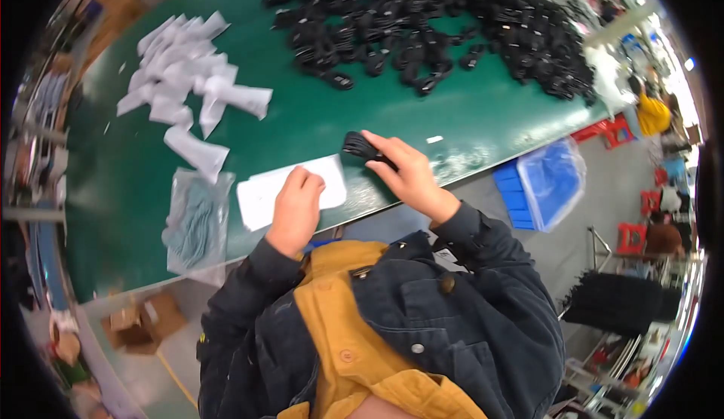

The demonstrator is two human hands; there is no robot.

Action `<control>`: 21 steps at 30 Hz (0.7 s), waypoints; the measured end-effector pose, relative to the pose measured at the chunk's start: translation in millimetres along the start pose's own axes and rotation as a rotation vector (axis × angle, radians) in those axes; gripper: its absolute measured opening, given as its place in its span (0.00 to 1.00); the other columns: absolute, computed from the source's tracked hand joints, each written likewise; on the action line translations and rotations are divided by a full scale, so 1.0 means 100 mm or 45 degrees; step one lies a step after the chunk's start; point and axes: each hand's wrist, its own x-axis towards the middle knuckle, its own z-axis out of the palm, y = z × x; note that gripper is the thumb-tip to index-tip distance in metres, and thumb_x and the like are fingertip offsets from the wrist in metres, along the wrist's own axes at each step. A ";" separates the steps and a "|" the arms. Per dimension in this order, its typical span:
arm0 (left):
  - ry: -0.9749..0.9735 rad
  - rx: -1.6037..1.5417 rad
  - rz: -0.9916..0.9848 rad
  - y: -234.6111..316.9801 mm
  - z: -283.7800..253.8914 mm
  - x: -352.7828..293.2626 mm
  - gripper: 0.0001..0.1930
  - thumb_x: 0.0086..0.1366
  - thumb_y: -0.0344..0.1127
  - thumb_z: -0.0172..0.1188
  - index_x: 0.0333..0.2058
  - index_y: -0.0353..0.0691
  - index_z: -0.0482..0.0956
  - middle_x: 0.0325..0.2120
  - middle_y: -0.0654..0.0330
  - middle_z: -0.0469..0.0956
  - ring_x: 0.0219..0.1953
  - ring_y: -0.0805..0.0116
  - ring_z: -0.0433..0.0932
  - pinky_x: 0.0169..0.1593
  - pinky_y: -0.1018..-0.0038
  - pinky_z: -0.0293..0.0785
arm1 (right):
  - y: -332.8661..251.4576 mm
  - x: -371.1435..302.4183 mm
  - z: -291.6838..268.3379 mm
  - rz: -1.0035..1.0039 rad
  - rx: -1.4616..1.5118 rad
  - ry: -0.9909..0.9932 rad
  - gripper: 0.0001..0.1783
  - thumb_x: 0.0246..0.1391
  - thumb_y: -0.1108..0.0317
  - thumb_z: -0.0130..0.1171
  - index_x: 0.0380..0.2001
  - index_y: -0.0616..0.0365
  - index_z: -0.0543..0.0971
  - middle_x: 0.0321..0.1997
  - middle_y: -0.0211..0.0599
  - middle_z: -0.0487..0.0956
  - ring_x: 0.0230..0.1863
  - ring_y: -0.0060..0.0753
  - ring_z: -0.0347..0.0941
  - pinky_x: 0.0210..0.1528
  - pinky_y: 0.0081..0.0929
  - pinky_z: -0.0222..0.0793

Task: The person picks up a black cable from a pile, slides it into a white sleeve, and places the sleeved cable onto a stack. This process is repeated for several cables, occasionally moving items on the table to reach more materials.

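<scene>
My right hand (413,178) grips a bundled black cable (360,147) between thumb and fingers, just above the table near its front edge. Under my left hand (296,206) lies a stack of flat white sheets or sleeves (260,191); I cannot tell whether they are paper or thin plastic. The left fingers are curled together at the top of the stack, and whatever they pinch is too small to make out. The cable is close to the stack's right end, apart from the left hand.
A large heap of black cable bundles (392,23) covers the green table's (302,125) far side. Crumpled whitish sleeves (181,72) are piled at the left. Nearer lies a clear bag with greyish-blue contents (194,227). Beyond the front edge stands a blue lined bin (539,185).
</scene>
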 end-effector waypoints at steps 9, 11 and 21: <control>-0.043 -0.554 -0.446 -0.05 -0.06 -0.10 0.03 0.61 0.23 0.62 0.32 0.33 0.76 0.27 0.55 0.72 0.26 0.62 0.73 0.32 0.72 0.70 | -0.15 -0.23 0.17 -0.153 -0.108 -0.142 0.31 0.51 0.77 0.66 0.60 0.52 0.76 0.29 0.38 0.73 0.26 0.39 0.71 0.29 0.33 0.69; -0.047 -0.628 -0.499 -0.03 -0.07 -0.09 0.03 0.61 0.23 0.62 0.32 0.33 0.76 0.26 0.55 0.72 0.26 0.62 0.72 0.32 0.72 0.69 | -0.17 -0.22 0.19 -0.224 -0.188 -0.155 0.30 0.50 0.76 0.67 0.59 0.51 0.77 0.29 0.38 0.73 0.25 0.39 0.71 0.28 0.33 0.69; -0.016 -0.280 -0.258 -0.02 -0.11 -0.10 0.03 0.61 0.22 0.60 0.32 0.33 0.75 0.28 0.55 0.75 0.28 0.62 0.76 0.33 0.70 0.73 | -0.24 -0.19 0.23 -0.186 -0.282 -0.051 0.29 0.48 0.75 0.68 0.56 0.47 0.79 0.28 0.36 0.72 0.24 0.38 0.72 0.27 0.33 0.70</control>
